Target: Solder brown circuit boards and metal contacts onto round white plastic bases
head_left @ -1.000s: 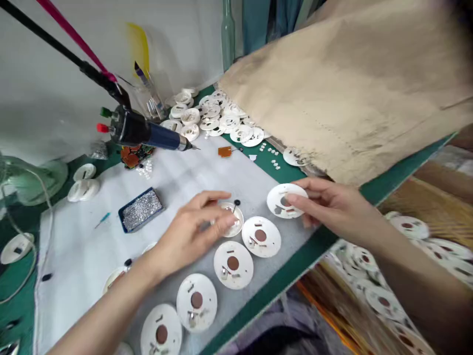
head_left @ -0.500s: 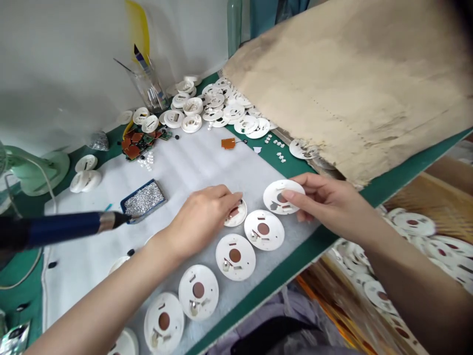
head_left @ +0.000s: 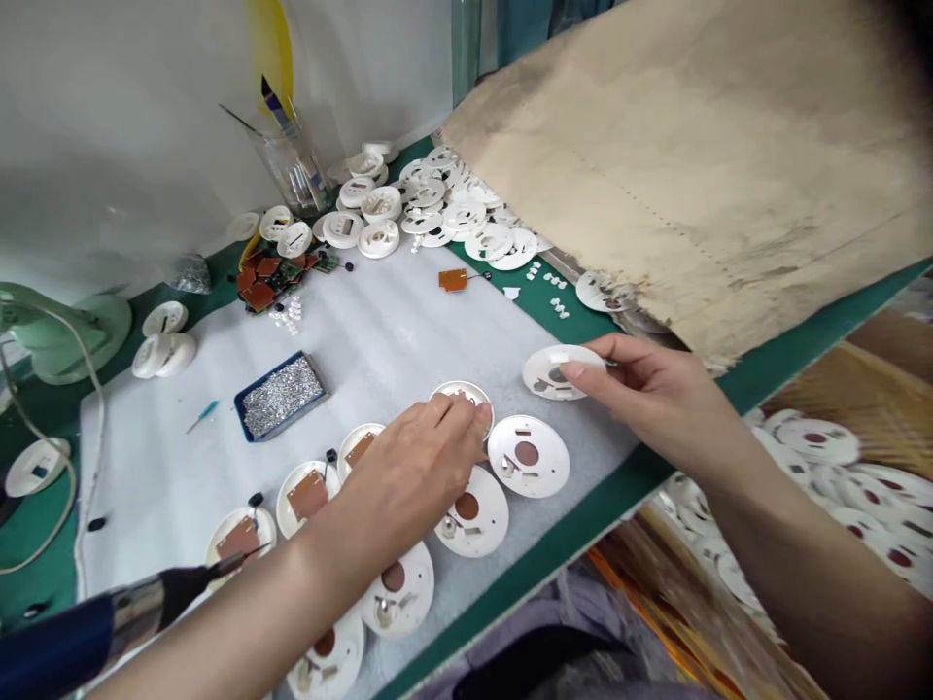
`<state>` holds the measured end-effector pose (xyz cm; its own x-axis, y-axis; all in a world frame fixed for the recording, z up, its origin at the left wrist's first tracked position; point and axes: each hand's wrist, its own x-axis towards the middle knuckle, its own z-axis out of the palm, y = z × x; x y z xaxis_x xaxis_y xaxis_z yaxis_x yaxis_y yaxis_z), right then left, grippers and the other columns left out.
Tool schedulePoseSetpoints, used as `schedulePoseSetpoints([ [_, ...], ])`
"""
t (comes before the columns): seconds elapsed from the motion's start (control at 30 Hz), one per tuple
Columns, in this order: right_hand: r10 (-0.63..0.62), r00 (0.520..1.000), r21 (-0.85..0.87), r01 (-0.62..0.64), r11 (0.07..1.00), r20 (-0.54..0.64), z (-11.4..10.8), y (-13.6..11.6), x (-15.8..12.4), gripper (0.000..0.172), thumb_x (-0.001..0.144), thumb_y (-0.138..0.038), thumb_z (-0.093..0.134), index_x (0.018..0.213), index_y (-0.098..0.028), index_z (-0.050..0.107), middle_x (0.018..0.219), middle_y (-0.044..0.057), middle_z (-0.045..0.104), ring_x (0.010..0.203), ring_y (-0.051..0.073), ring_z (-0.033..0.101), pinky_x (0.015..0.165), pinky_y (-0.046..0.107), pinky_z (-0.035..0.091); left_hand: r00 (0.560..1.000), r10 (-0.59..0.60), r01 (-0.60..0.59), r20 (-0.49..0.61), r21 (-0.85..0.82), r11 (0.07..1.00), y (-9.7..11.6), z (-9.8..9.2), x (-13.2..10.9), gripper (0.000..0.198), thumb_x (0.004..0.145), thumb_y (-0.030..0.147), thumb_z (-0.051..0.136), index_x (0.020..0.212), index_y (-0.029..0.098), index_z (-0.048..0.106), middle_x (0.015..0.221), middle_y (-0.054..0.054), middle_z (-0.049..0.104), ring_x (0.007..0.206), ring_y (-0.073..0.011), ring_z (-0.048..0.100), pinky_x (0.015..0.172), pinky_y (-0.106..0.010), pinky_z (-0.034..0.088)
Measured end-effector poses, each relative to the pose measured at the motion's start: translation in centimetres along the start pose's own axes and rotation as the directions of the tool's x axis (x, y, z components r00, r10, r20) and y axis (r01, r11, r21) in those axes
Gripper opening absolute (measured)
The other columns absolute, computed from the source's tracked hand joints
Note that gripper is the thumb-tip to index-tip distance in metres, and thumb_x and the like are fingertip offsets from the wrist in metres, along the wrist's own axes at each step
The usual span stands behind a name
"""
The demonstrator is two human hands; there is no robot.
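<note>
My right hand pinches a white plastic disc by its edge between thumb and fingers, tilted above the sheet. My left hand is closed, fingertips pressed down at a shallow white round case; whatever is in them is hidden. Just below lie more white discs, each with a round centre hole, in a row along the table's front edge. Several similar round cases holding brown circuit boards are lined up left of my left hand. A blue power screwdriver with a thin bit hangs at lower left, blurred.
A blue tray of small metal screws sits on the white foam sheet. Loose circuit boards, heaped white parts and a glass of tools are behind. Brown paper covers the right rear. More discs lie lower right.
My left hand has moved slightly right and down over the case. The screwdriver has swung down towards the lower left. The disc in my right hand is tilted flatter.
</note>
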<state>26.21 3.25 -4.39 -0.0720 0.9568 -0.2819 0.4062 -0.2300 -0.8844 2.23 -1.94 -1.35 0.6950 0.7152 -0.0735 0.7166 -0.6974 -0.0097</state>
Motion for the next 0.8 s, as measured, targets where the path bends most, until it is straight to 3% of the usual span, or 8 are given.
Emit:
schedulePoseSetpoints([
  [0.17, -0.076, 0.986, 0.020, 0.074, 0.997, 0.149, 0.8, -0.8, 0.3, 0.066, 0.072, -0.077, 0.061, 0.088, -0.013, 0.053, 0.054, -0.002, 0.042, 0.044, 0.002, 0.033, 0.039, 0.014, 0.024, 1.000, 0.000, -0.001, 0.015, 0.094, 0.996, 0.0, 0.2, -0.2, 0.041, 0.096, 0.005, 0.046, 0.137, 0.007, 0.047, 0.118, -0.015, 0.061, 0.101, -0.0266, 0.060, 0.082, -0.037, 0.056],
  [0.27, -0.133, 0.962, 0.028, 0.130, 0.991, 0.240, 1.1, -1.4, 1.0, 0.066, 0.074, -0.073, 0.061, 0.097, -0.012, 0.056, 0.061, 0.000, 0.050, 0.046, 0.004, 0.043, 0.042, 0.015, 0.034, 0.996, -0.043, 0.034, -0.079, -0.118, 0.992, -0.5, 0.0, -1.0, 0.039, 0.100, 0.015, 0.051, 0.138, 0.012, 0.045, 0.128, -0.013, 0.059, 0.115, -0.0263, 0.057, 0.096, -0.040, 0.054],
  [0.37, -0.186, 0.940, 0.046, 0.180, 0.983, 0.285, 1.7, -2.1, 1.5, 0.068, 0.075, -0.068, 0.064, 0.111, -0.010, 0.055, 0.076, 0.003, 0.057, 0.051, 0.004, 0.048, 0.042, 0.014, 0.038, 0.955, -0.171, 0.105, -0.243, -0.265, 0.959, -1.2, 0.2, -1.8, 0.050, 0.099, 0.032, 0.058, 0.140, 0.009, 0.040, 0.136, -0.018, 0.054, 0.130, -0.0291, 0.049, 0.109, -0.046, 0.047],
  [0.43, -0.207, 0.912, 0.047, 0.204, 0.978, 0.354, 2.5, -2.3, 1.6, 0.067, 0.078, -0.064, 0.062, 0.119, -0.012, 0.052, 0.079, 0.002, 0.058, 0.052, 0.005, 0.050, 0.043, 0.016, 0.040, 0.927, -0.248, 0.173, -0.282, -0.266, 0.948, -1.7, 0.8, -2.0, 0.065, 0.093, 0.041, 0.065, 0.140, 0.006, 0.037, 0.130, -0.021, 0.058, 0.125, -0.0330, 0.052, 0.105, -0.050, 0.049],
  [0.5, -0.220, 0.877, 0.017, 0.235, 0.972, 0.427, 3.6, -2.3, 1.7, 0.059, 0.083, -0.057, 0.058, 0.126, -0.016, 0.051, 0.076, 0.000, 0.056, 0.053, 0.005, 0.052, 0.045, 0.016, 0.041, 0.928, -0.261, 0.189, -0.266, -0.267, 0.945, -1.9, 1.5, -1.7, 0.072, 0.091, 0.043, 0.069, 0.141, 0.005, 0.034, 0.121, -0.021, 0.062, 0.115, -0.0334, 0.058, 0.096, -0.050, 0.055],
  [0.6, -0.232, 0.841, -0.066, 0.301, 0.951, 0.489, 4.7, -2.3, 1.9, 0.045, 0.089, -0.049, 0.054, 0.123, -0.020, 0.057, 0.072, -0.001, 0.055, 0.058, 0.004, 0.051, 0.051, 0.013, 0.039, 0.931, -0.254, 0.176, -0.261, -0.288, 0.941, -1.9, 2.1, -1.1, 0.066, 0.093, 0.037, 0.066, 0.141, 0.008, 0.032, 0.116, -0.018, 0.066, 0.110, -0.0302, 0.062, 0.091, -0.046, 0.056],
  [0.7, -0.254, 0.814, -0.135, 0.373, 0.918, 0.521, 4.5, -2.6, 2.6, 0.042, 0.091, -0.051, 0.053, 0.118, -0.020, 0.062, 0.072, -0.001, 0.055, 0.063, 0.003, 0.050, 0.056, 0.013, 0.039, 0.906, -0.286, 0.214, -0.313, -0.245, 0.946, -1.4, 1.9, -0.9, 0.058, 0.094, 0.038, 0.066, 0.136, 0.010, 0.037, 0.117, -0.017, 0.065, 0.111, -0.0310, 0.061, 0.090, -0.047, 0.055],
  [0.8, -0.314, 0.799, -0.231, 0.481, 0.846, 0.512, 3.7, -3.1, 3.1, 0.039, 0.089, -0.049, 0.058, 0.116, -0.021, 0.067, 0.090, 0.003, 0.058, 0.067, 0.003, 0.048, 0.064, 0.016, 0.040, 0.907, -0.251, 0.235, -0.338, -0.088, 0.968, -0.5, 1.3, -1.1, 0.028, 0.096, 0.031, 0.061, 0.119, 0.015, 0.053, 0.112, -0.013, 0.067, 0.104, -0.0294, 0.062, 0.084, -0.043, 0.054],
])
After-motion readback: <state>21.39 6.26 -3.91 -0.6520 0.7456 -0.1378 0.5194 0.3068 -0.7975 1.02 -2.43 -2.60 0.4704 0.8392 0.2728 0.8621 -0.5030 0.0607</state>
